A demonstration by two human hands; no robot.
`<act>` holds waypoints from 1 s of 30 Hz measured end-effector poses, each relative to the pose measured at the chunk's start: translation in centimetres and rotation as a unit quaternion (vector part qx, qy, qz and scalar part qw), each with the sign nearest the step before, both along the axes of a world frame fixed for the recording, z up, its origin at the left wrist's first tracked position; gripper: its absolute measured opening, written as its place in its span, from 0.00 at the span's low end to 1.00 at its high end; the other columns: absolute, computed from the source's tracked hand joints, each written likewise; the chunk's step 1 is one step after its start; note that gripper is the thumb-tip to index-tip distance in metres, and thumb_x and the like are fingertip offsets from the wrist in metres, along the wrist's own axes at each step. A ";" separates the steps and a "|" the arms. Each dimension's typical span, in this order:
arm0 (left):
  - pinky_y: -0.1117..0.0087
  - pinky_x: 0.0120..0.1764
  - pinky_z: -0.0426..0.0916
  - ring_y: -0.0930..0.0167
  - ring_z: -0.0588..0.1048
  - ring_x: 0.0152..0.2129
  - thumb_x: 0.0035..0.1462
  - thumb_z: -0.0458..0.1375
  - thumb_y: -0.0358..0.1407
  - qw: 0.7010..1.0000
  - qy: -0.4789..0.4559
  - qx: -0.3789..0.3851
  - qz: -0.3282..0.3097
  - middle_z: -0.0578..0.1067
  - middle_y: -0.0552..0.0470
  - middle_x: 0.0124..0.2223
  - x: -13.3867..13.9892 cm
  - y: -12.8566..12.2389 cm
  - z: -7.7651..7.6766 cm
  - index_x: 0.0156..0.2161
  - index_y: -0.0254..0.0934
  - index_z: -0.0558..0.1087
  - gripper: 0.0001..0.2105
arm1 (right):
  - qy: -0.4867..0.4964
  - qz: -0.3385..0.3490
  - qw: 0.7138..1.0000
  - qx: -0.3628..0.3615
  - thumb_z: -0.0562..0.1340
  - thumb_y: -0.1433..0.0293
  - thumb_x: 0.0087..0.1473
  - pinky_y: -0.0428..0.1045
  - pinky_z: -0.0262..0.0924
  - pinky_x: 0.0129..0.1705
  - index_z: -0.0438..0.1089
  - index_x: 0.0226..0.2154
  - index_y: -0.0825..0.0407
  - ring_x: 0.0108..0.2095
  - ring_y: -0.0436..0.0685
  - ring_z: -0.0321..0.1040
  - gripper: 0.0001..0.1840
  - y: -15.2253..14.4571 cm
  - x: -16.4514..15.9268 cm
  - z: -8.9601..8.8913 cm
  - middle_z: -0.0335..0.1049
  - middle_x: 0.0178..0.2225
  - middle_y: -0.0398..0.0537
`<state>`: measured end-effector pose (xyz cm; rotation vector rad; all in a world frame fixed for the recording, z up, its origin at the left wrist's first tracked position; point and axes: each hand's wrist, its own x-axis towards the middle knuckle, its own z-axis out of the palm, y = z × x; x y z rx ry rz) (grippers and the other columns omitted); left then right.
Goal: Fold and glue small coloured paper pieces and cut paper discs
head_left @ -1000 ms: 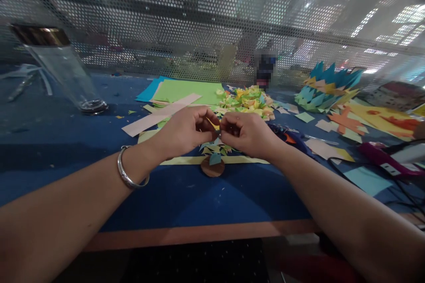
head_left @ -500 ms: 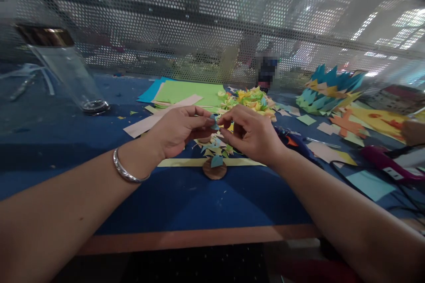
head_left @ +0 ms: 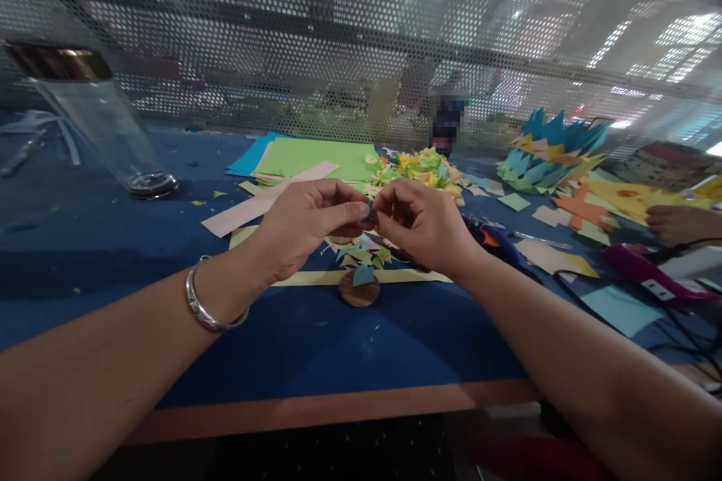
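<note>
The left hand (head_left: 313, 227) and the right hand (head_left: 424, 224) pinch a small blue bit of paper (head_left: 371, 211), fingertips closed on it from both sides. It is mostly hidden, right where the hands meet, over the middle of the tabletop (head_left: 316, 353). Nearer the tabletop's front edge, a round brown disc (head_left: 359, 294) has a blue scrap (head_left: 364, 275) on it. Green sheets (head_left: 321, 158) lie toward the back edge.

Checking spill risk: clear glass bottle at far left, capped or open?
Capped: shiny brown-gold metallic lid covers the top of the clear glass bottle. Tightness: cannot tell.
</note>
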<state>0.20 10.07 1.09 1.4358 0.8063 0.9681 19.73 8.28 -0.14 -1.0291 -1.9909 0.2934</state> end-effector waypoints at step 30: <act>0.66 0.38 0.76 0.70 0.79 0.28 0.53 0.66 0.33 0.993 0.084 0.085 0.014 0.79 0.53 0.28 -0.2 0.1 0.3 0.31 0.37 0.78 0.02 | 0.015 -0.004 1.000 -0.025 0.65 0.67 0.56 0.46 0.56 0.26 0.69 0.33 0.52 0.24 0.47 0.60 0.05 0.1 0.1 0.1 0.68 0.28 0.41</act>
